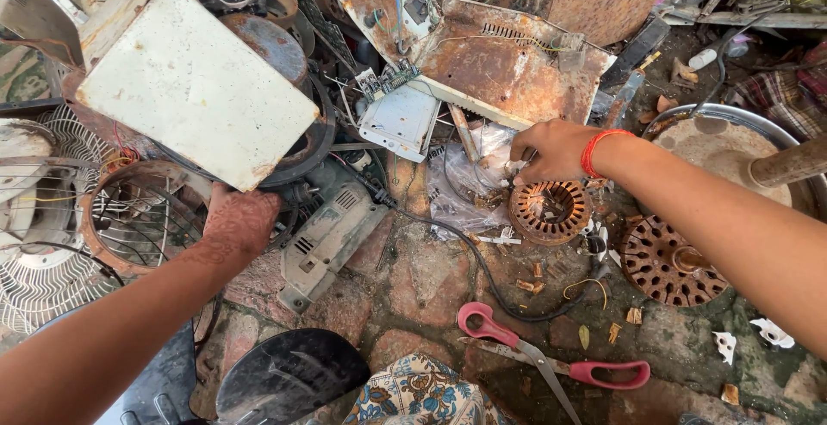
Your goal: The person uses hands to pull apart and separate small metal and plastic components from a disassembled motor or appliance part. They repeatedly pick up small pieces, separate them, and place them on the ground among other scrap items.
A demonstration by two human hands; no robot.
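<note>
My left hand (240,221) rests on scrap beside a rusty fan guard ring (102,227), just below a tilted white metal panel (194,89); its fingers are curled and I cannot tell whether it grips anything. My right hand (551,149), with an orange band at the wrist, reaches over a clear plastic bag (465,186) and pinches at small wires just above a round copper-wound motor stator (549,211). A grey power tool (326,240) lies between the hands, its black cable (482,270) curving across the stone floor.
Red-handled scissors (551,363) lie on the floor near me. A rusty perforated rotor disc (668,260) sits right of the stator, a metal basin (732,119) behind it. Rusted sheet metal (508,68) and circuit boards are heaped at the back. A white fan grille (34,279) is at left.
</note>
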